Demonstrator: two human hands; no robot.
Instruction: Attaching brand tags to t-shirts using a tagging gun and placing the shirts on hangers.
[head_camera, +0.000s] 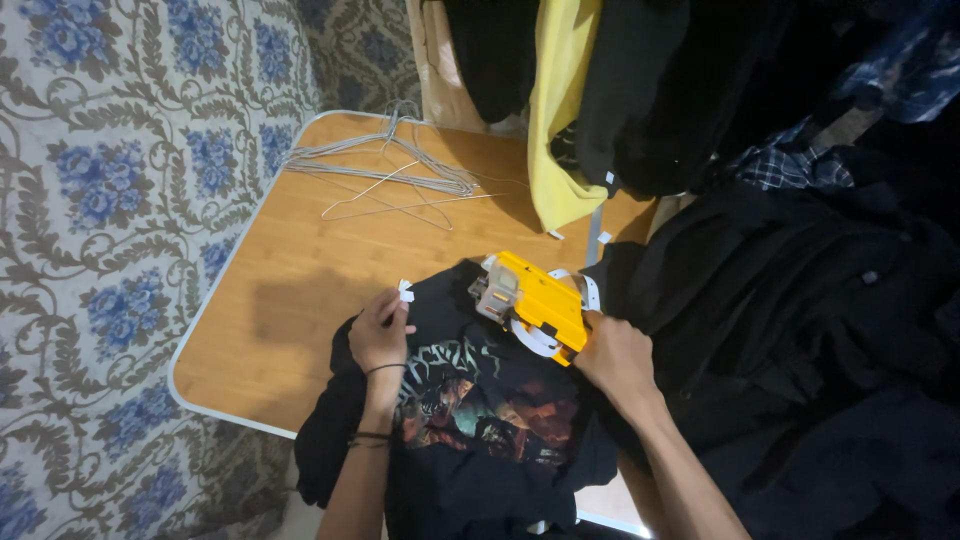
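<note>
Two hands | left (378, 335) pinches white tag (406, 291) | right (617, 358) grips yellow label gun (532, 298) (over black shirt (480, 400))

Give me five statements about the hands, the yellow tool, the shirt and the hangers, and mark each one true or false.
1. The right hand grips a yellow label tool. True.
2. The left hand pinches a small white tag. True.
3. The black printed shirt hangs on a hanger. False: it lies on the wooden table.
4. The wire hangers lie at the table's far end. True.
5. The yellow tool rests beside the hangers. False: it is held over the shirt, apart from them.
</note>
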